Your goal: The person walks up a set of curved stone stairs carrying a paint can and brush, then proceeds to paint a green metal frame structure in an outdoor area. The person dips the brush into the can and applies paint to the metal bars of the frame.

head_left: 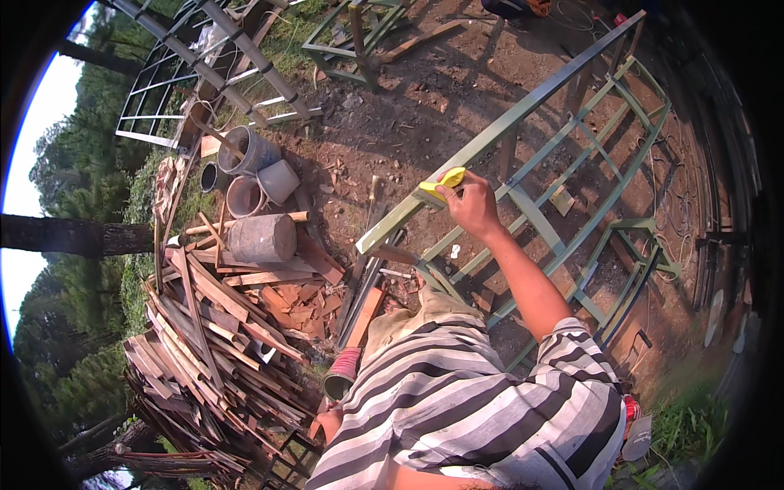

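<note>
My right hand is closed around a bright yellow folded sheet that looks like sandpaper. It presses this on the top face of a long green metal beam, not far from the beam's near end. The beam runs away to the upper right, raised above the ground. My left hand hangs low beside my striped shirt, partly cut off by it. Just above that hand is a reddish cup-shaped container. Its fingers are mostly hidden, so what it holds, if anything, does not show.
Green metal frames stand to the right of the beam. Left of me lies a big heap of wood offcuts, with a stained cylindrical block on it. Buckets stand beyond. Another green frame is at the back.
</note>
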A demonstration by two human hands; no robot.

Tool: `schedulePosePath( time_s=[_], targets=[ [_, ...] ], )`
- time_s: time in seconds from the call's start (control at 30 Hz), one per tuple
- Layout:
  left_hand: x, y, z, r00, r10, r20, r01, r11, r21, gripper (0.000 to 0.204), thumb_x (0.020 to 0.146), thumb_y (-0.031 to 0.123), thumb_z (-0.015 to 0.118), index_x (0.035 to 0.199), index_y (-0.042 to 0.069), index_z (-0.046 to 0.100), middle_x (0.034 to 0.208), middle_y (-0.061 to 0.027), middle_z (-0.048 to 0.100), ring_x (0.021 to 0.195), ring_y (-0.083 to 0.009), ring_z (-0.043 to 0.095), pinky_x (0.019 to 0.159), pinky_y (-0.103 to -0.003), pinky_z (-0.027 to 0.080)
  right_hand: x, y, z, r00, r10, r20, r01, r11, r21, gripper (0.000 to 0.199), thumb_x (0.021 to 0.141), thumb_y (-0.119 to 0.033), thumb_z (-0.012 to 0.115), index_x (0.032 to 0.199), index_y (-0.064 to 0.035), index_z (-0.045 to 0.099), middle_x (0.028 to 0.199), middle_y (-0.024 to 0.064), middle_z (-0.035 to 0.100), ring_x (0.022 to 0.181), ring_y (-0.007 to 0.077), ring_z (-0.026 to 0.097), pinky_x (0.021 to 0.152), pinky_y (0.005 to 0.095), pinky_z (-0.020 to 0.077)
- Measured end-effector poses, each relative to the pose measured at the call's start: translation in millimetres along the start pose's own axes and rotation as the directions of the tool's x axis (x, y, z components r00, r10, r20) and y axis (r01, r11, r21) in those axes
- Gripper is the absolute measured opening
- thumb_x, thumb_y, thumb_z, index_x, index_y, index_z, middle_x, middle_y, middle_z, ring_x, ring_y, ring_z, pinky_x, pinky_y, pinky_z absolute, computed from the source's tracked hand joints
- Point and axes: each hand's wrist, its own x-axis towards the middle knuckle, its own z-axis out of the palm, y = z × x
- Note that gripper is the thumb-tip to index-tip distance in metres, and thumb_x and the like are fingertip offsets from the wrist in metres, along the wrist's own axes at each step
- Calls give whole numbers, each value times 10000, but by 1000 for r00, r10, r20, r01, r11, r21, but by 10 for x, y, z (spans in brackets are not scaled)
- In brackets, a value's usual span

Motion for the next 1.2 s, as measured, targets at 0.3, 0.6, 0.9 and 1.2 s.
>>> schedulePosePath(
  time_s=[0.3, 0.6, 0.9, 1.2],
  targets=[
    [86, -107, -58, 979, -162, -121, 101, 910, -402, 439, 985, 481, 359, 776, 125, 508, 612, 21, 501, 558, -156, 508, 734, -362, 460, 1779, 1344, -1732, 952, -69, -299, -157, 726, -669, 283, 933, -330, 681, 1028, -64, 703, 1008, 204, 720, 988, 418, 684, 801, 511, 529],
    [-45, -280, -54, 932, -250, -262, 69, 833, -549, 407, 1017, 414, 300, 791, 126, 477, 622, 21, 485, 547, -180, 504, 728, -391, 473, 1758, 147, 356, 774, 150, 616, 395, 646, -654, 328, 776, -232, 666, 988, -5, 770, 1037, 229, 743, 1004, 385, 723, 894, 488, 559],
    [-52, -518, -490, 958, -226, -176, 130, 890, -438, 304, 968, 305, 424, 804, 77, 540, 698, -7, 542, 629, -177, 543, 744, -365, 469, 1736, 344, 250, 825, 392, 408, -92, 805, -587, 462, 887, -421, 710, 1070, 3, 720, 1091, 264, 716, 1083, 440, 675, 902, 543, 524],
    [-98, -691, -644, 999, -45, -11, 46, 995, 91, 189, 910, 177, 571, 813, 21, 614, 779, -29, 600, 708, -160, 575, 752, -328, 468, 1147, 1552, -1522, 830, -76, -552, -206, 879, -431, 244, 953, -320, 706, 1082, -116, 742, 968, 159, 738, 888, 358, 711, 742, 433, 534]
  ],
)
